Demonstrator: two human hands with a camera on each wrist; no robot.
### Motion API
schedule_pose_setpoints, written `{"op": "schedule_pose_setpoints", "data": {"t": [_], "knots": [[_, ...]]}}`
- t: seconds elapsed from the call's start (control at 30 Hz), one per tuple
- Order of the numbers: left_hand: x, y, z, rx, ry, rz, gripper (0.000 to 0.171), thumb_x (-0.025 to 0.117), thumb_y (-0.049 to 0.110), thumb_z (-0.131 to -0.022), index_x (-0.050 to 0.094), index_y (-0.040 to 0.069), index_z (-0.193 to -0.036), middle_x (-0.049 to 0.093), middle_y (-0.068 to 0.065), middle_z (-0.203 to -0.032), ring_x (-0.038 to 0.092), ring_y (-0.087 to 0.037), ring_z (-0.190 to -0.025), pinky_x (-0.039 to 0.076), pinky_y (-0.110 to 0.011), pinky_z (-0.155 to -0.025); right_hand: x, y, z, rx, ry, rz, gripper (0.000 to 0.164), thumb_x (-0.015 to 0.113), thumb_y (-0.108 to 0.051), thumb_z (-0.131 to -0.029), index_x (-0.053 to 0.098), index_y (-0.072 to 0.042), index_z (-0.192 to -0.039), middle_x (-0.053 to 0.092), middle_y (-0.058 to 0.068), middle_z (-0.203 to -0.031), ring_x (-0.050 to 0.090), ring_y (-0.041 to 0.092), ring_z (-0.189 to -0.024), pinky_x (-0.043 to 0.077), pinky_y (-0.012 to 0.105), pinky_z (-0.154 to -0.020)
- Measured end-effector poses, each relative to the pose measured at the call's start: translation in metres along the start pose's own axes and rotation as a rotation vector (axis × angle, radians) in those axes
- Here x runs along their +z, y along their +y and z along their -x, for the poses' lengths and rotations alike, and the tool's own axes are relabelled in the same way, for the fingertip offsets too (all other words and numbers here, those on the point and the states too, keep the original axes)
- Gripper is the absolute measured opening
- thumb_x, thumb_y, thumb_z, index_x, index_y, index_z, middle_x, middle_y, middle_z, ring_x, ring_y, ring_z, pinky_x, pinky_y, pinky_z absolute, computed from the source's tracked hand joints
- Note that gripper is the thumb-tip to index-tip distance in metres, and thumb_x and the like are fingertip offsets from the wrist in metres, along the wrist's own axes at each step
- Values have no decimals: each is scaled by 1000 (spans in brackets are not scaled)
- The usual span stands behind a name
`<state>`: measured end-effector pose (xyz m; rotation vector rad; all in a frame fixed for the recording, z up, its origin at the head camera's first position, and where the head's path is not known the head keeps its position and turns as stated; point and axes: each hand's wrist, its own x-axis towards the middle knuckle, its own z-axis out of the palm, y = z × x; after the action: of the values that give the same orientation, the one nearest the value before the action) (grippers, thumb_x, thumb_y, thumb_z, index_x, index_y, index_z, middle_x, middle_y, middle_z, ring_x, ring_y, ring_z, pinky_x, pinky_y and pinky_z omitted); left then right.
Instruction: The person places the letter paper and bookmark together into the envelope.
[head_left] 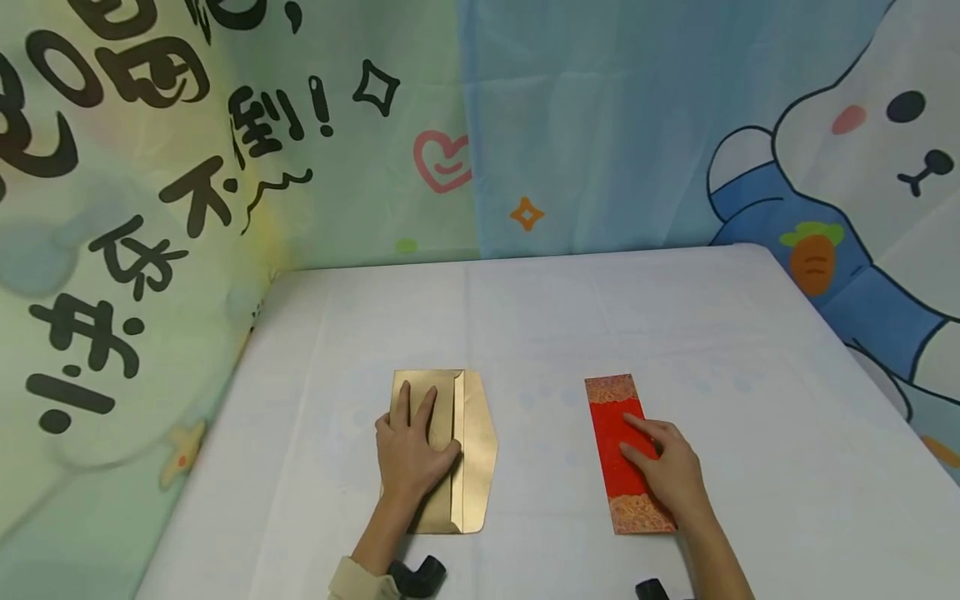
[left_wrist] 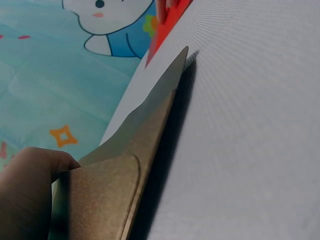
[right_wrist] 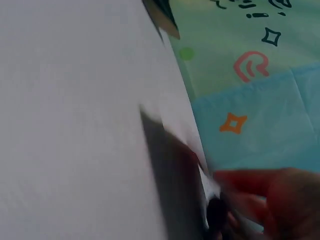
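Gold envelope [head_left: 474,458] on the worktop [head_left: 540,350], overlaid by two straight fingers of the left grip [head_left: 411,454], probably for steadying. Right of the gold envelope, a red packet [head_left: 609,433] is touched by the right grip [head_left: 667,467]; whether it is pinched cannot be told.

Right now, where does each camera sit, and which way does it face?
Head: worn on the head, facing forward and down at the table; left hand, right hand and forearms show.
Left wrist: worn there, facing along the gold envelope; left hand partly visible.
Right wrist: worn there, facing across the table; right hand partly visible, blurred.
Shared: both wrist views show the orange star on the backdrop.
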<state>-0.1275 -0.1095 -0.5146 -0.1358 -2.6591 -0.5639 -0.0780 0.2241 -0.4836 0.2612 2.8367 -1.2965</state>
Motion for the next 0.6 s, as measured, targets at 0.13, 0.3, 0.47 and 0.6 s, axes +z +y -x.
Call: {"op": "schedule_pose_setpoints", "data": {"t": [0.13, 0.3, 0.47, 0.6], "knots": [[1, 0, -1, 6, 14, 2, 74, 62, 41, -61, 53, 20, -132, 37, -18, -141, 45, -42, -85, 38, -47, -75, -8, -7, 1, 43, -212, -234, 62, 62, -19, -87, 36, -12, -143, 29, 19, -144, 38, 42, -122, 35, 53, -95], [0, 0, -3, 11, 6, 1, 74, 63, 41, -62, 53, 20, -132, 36, -19, -142, 45, -43, -86, 38, -48, -76, 9, -13, -4, -57, -325, -442, 80, 71, -13, -79, 28, -20, -146, 17, 15, -148, 37, 45, -123, 48, 40, -84], [0, 0, -3, 15, 3, 4, 74, 64, 41, -61, 54, 20, -131, 37, -19, -141, 45, -43, -86, 39, -48, -74, 38, -35, -6, -192, -345, -520, 89, 75, -7, -73, 25, -19, -146, 19, 11, -144, 37, 44, -118, 52, 33, -73], [2, 0, -2, 15, 6, -6, 74, 64, 41, -60, 54, 21, -131, 38, -19, -141, 45, -43, -85, 39, -47, -74, 61, -56, -9, -256, -376, -566, 94, 74, 3, -72, 21, -16, -147, 18, 10, -141, 39, 39, -108, 53, 34, -68]]}}
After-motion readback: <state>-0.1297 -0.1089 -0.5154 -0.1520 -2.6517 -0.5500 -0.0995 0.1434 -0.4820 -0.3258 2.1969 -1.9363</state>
